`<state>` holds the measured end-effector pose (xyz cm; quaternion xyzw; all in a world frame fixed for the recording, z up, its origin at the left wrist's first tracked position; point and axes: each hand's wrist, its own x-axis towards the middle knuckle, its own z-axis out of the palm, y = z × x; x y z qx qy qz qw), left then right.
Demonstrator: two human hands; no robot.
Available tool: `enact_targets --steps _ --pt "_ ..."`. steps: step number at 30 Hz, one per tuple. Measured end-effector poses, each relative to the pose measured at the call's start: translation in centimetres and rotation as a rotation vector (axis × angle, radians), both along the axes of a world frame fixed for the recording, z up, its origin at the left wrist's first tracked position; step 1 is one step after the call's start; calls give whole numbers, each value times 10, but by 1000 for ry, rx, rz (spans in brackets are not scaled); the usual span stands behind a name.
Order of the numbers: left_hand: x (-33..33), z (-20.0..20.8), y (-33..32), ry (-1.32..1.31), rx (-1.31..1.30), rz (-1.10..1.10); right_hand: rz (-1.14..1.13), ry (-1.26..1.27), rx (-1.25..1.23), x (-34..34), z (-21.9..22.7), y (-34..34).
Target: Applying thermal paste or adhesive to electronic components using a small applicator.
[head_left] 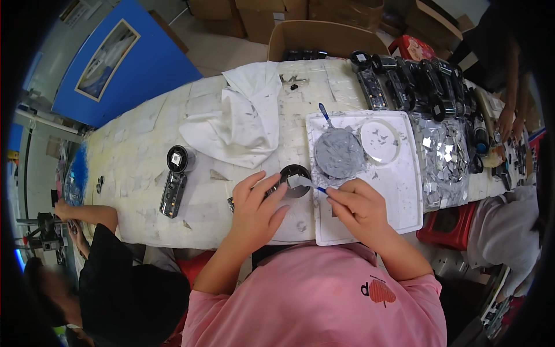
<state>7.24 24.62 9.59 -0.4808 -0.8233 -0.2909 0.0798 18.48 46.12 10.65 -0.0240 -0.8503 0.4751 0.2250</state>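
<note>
The right hand point(361, 207) pinches a small blue-handled spatula point(319, 188), its pale end over the round head of a black gadget point(298, 191), just beside the white tray point(404, 202) on the table point(127, 191). The left hand point(252, 208) lies across the gadget's handle, fingers parted; how firmly they grip I cannot tell. To do this well, keep the head steady and the blade flat and light, dabbing sparingly so the rim stays clean. Farther off, a tub of grey paste point(339, 152) stands on the tray, with a white cloth point(245, 118) lying to the tray's left, likely handy for smears
</note>
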Motion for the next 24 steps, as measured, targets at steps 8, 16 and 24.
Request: enact_targets --steps 8,16,24 --pt "-1 -12 -13 -78 -12 132 178 141 496 -11 -2 -7" --pt "-1 -16 -19 -92 40 165 -36 164 465 9 6 27" --pt "-32 -20 -82 -6 -16 604 -203 -69 614 -8 14 90"
